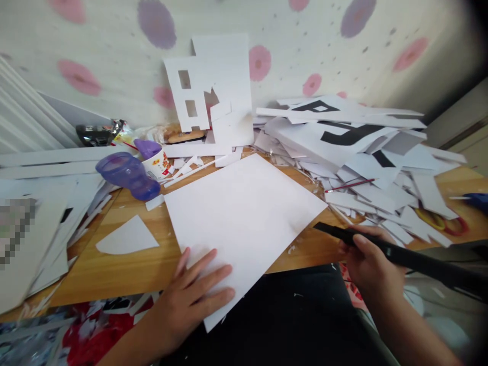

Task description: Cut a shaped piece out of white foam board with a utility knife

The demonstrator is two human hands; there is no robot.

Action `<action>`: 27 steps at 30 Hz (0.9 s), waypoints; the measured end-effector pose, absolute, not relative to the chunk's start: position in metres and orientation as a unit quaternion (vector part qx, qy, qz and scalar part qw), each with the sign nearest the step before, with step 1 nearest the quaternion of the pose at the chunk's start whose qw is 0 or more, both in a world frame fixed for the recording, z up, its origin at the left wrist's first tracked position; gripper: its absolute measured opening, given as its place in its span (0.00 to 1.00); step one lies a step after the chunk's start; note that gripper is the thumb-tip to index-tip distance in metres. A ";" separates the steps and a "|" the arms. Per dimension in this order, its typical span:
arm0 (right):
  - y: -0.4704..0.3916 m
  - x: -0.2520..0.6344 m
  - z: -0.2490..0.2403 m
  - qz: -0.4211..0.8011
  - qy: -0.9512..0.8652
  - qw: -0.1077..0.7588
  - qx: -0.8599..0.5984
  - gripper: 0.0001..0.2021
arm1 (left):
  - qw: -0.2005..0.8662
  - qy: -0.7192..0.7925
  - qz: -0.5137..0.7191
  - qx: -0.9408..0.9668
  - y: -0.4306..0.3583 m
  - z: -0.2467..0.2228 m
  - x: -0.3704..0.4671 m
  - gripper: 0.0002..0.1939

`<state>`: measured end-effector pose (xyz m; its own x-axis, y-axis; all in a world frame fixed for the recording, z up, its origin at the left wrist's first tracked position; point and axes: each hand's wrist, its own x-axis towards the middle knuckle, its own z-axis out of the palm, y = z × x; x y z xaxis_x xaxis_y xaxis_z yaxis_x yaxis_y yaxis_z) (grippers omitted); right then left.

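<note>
A large white sheet of paper or thin board (247, 203) lies slanted on the wooden table, one corner hanging past the front edge. My left hand (194, 295) rests on its near left part, palm down with fingers spread. In my right hand (373, 259) is a long black tool with a narrow flat tip (396, 249), gripped between thumb and fingers; its exact kind is unclear. The tip points left, close to the sheet's right edge, apparently apart from it. A small white offcut with one curved side (127, 236) lies left of the sheet.
White scraps and cut pieces (366, 147) are heaped at the right, with a dark red pencil-like stick (348, 185) and scissors (453, 223). A purple translucent bottle (129, 175) and a paper cup (158, 165) stand behind left. A cut-out white board (229, 76) leans on the wall.
</note>
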<state>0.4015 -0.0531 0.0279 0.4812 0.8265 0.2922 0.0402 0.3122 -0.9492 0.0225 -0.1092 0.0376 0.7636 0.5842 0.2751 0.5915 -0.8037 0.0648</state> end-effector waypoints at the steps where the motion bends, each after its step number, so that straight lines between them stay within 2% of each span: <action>1: -0.047 0.400 0.028 0.291 -0.406 0.707 -0.501 0.07 | 0.009 -0.329 -0.150 -0.932 -0.115 0.036 0.013 0.28; 7: -0.016 0.394 0.018 0.319 -0.360 0.741 -0.469 0.05 | 0.024 -0.433 -0.158 -0.887 -0.142 0.013 -0.047 0.31; 11: -0.008 0.387 0.013 0.361 -0.360 0.725 -0.463 0.04 | 0.025 -0.559 -0.145 -0.816 -0.144 0.004 -0.073 0.26; 14: -0.008 0.383 0.014 0.387 -0.355 0.710 -0.469 0.04 | 0.015 -0.642 -0.149 -0.752 -0.135 0.008 -0.064 0.23; 20: -0.025 0.372 0.016 0.443 -0.340 0.680 -0.475 0.08 | -0.046 -0.705 -0.209 -0.676 -0.115 0.021 -0.024 0.17; 23: -0.048 0.367 0.010 0.445 -0.329 0.669 -0.497 0.09 | -0.068 -0.745 -0.224 -0.624 -0.109 0.023 -0.020 0.16; 27: -0.076 0.369 -0.001 0.410 -0.403 0.608 -0.547 0.13 | -0.047 -0.737 -0.193 -0.646 -0.100 0.024 -0.021 0.18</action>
<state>0.3694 -0.0761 -0.0015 0.3388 0.9400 0.0414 -0.0575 0.0646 -0.9963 -0.0209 -0.0997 0.0244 -0.1621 0.9704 0.1789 0.9338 0.0923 0.3456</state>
